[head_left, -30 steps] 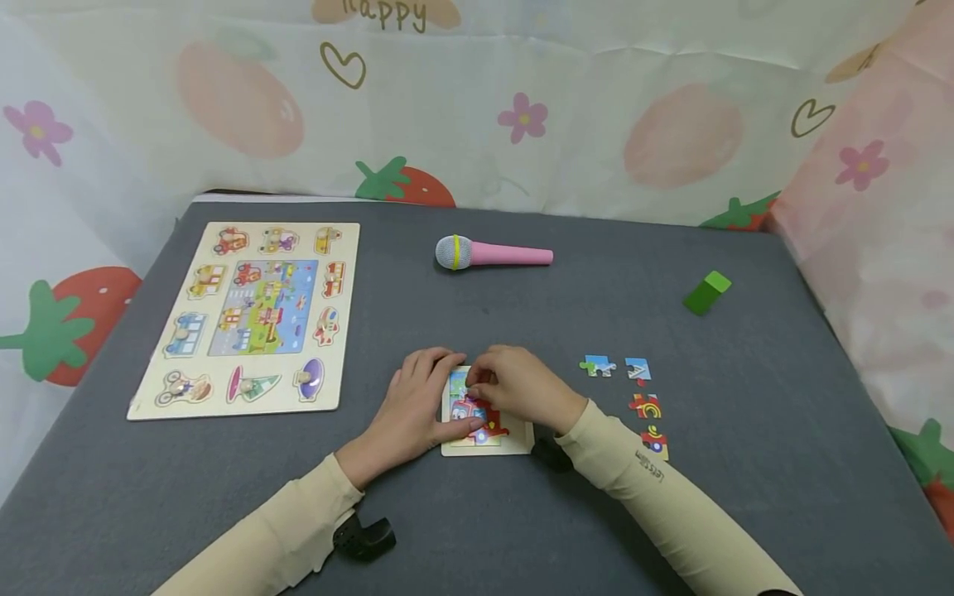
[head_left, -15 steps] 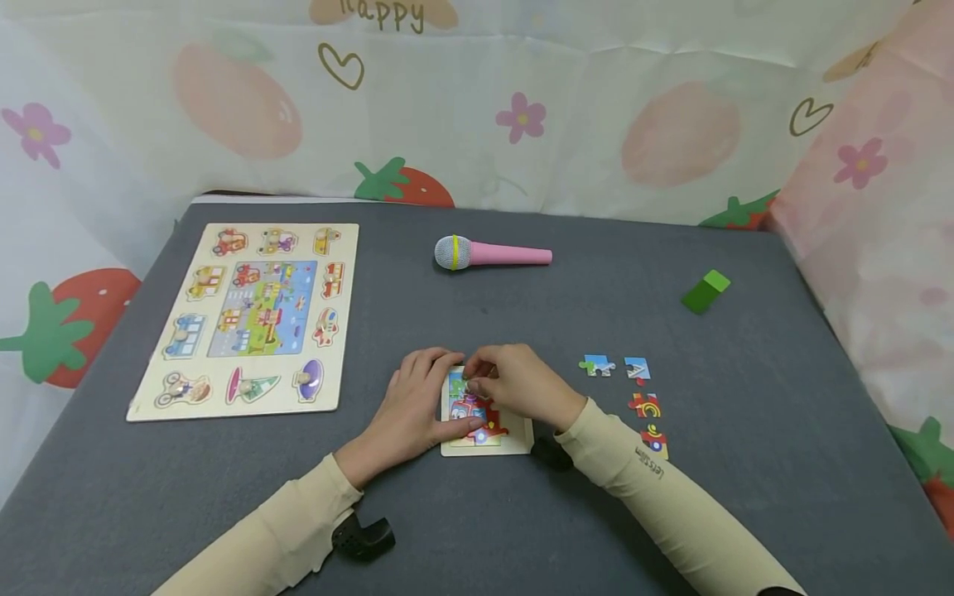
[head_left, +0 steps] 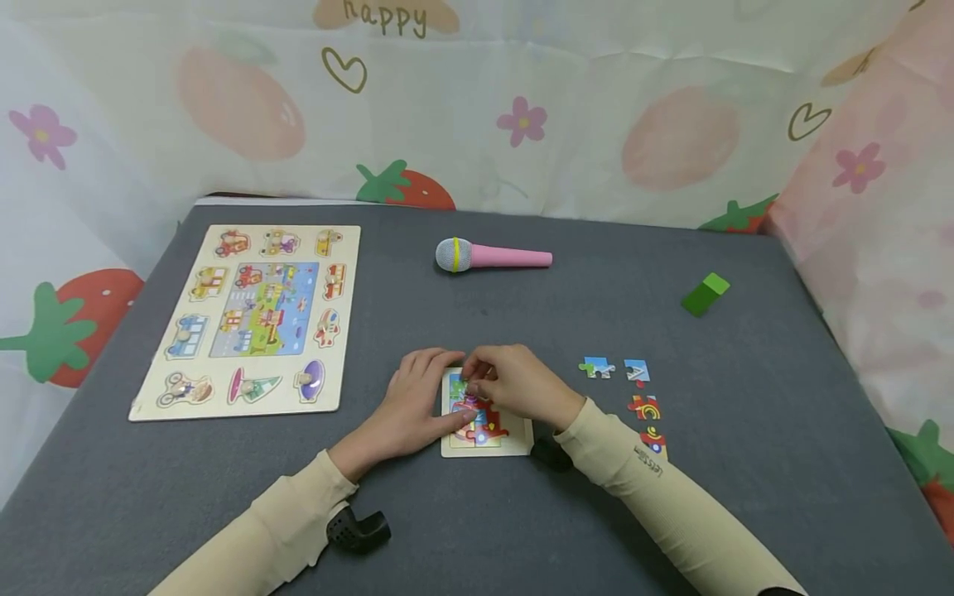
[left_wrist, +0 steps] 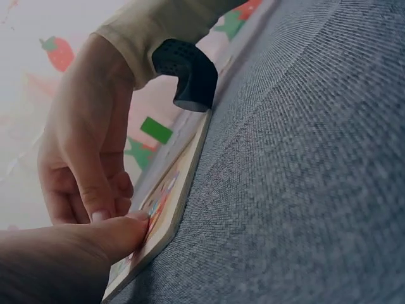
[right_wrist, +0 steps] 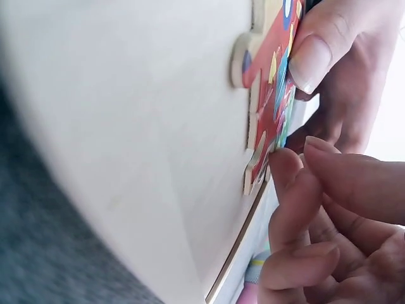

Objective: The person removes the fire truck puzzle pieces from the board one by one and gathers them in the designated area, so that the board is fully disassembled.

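A small wooden jigsaw tray (head_left: 519,447) lies between my two hands in the head view, its left part covered with colourful pieces. My left hand (head_left: 408,407) rests along the tray's left edge with fingers extended, its thumb pressing on the red jigsaw pieces (head_left: 488,426). From the right, my right hand (head_left: 525,385) reaches over the tray with curled fingers. In the right wrist view, a fingertip (right_wrist: 286,163) touches the edge of the pieces, and the thumb is close beside it. Whether a piece is pinched between them is hidden.
Loose jigsaw pieces (head_left: 645,406) lie right of the tray, near my right sleeve. A pink toy microphone (head_left: 510,257) and a green block (head_left: 705,295) sit farther back. A large wooden peg puzzle board (head_left: 346,331) occupies the table's left side.
My left thumb has shifted slightly left and up over the jigsaw, showing more of the red pieces. The left forearm has moved a little left. My right hand stays nearly still.
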